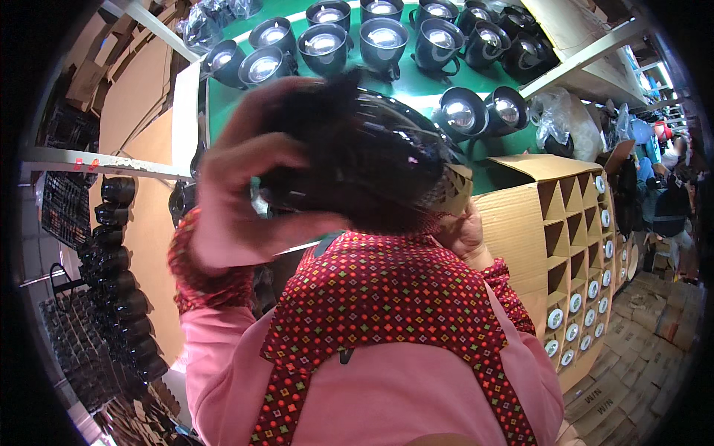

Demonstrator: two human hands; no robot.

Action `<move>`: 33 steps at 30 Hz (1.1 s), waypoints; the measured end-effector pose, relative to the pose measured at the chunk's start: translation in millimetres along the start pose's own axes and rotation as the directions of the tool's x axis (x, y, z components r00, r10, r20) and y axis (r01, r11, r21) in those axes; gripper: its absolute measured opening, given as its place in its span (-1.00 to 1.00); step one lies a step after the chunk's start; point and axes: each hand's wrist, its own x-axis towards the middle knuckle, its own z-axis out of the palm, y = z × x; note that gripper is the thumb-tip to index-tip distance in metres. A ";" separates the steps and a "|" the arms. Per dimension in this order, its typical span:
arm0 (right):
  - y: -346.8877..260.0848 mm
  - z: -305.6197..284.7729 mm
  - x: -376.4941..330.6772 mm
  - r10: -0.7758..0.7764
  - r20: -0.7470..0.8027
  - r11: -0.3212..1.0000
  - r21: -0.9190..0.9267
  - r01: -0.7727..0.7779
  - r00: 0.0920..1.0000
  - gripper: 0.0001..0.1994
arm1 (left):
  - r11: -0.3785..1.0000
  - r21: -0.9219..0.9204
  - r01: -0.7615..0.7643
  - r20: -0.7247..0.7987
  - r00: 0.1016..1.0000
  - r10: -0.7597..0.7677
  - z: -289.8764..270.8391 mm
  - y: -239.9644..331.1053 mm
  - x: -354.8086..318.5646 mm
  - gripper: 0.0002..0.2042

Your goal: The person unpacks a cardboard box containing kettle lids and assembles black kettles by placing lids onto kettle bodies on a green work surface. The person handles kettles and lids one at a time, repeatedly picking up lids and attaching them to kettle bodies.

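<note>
A large glossy black jug-like body (387, 152) is held up close before my chest, blurred in part. My left hand (256, 167) wraps around its left end, thumb below and fingers above. At its lower right end, my right hand (467, 232) grips it with curled fingers, partly hidden behind it. Past it, on a green table (416, 88), stand several black jugs (384, 41) with handles and shiny silvery round insides. Two more black jugs (461, 111) stand nearer, at the table's right.
On the right is a divided cardboard box (513, 223), with white round-topped items (555, 318) in some cells. Stacked black parts (119, 275) line the left side beside a cardboard sheet. White metal rails (111, 163) frame the table. Clear plastic bags (554, 119) hang at right; people appear farther off.
</note>
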 end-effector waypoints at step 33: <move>-8.9 138.2 1.9 -0.576 0.121 0.409 -0.814 0.413 0.809 -0.10 | 0.387 -0.922 0.003 -0.212 0.832 -0.513 99.9 -66.8 -28.2 -0.43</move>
